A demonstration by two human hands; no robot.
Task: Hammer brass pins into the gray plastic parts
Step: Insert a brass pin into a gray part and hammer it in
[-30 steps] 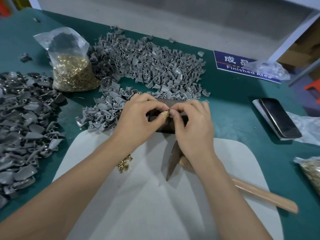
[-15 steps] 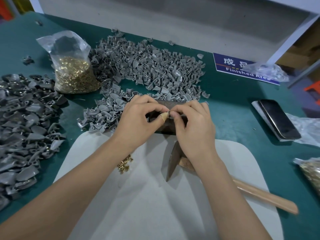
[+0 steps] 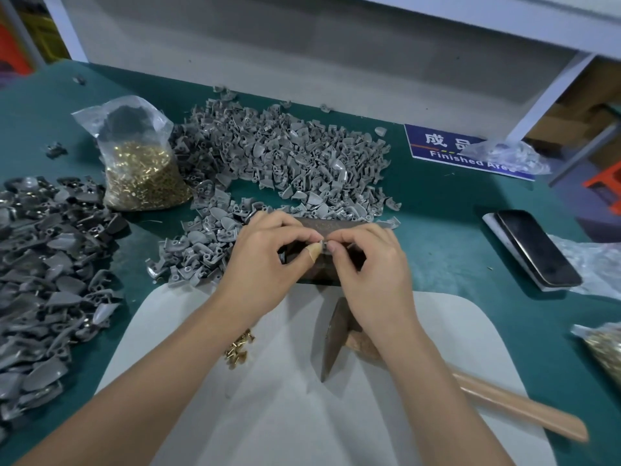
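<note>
My left hand (image 3: pixel 265 264) and my right hand (image 3: pixel 373 267) meet over a dark metal block (image 3: pixel 339 227). Between their fingertips they pinch a small gray plastic part (image 3: pixel 324 246); a plaster wraps my left thumb. Whether a pin is in the part cannot be seen. A hammer (image 3: pixel 332 334) with a wooden handle (image 3: pixel 517 408) lies on the white mat (image 3: pixel 268 415), its head just below my right wrist. A few loose brass pins (image 3: pixel 239 348) lie on the mat beside my left forearm.
A heap of light gray parts (image 3: pixel 285 156) lies behind the block. Darker parts (image 3: pixel 43 260) are piled at the left. A bag of brass pins (image 3: pixel 141 169) stands at the back left, another bag (image 3: pixel 605 351) at the right edge. A phone (image 3: pixel 537 247) lies at the right.
Both hands stay together over the block and keep pinching the small part; only the fingertips shift slightly. The hammer has not moved.
</note>
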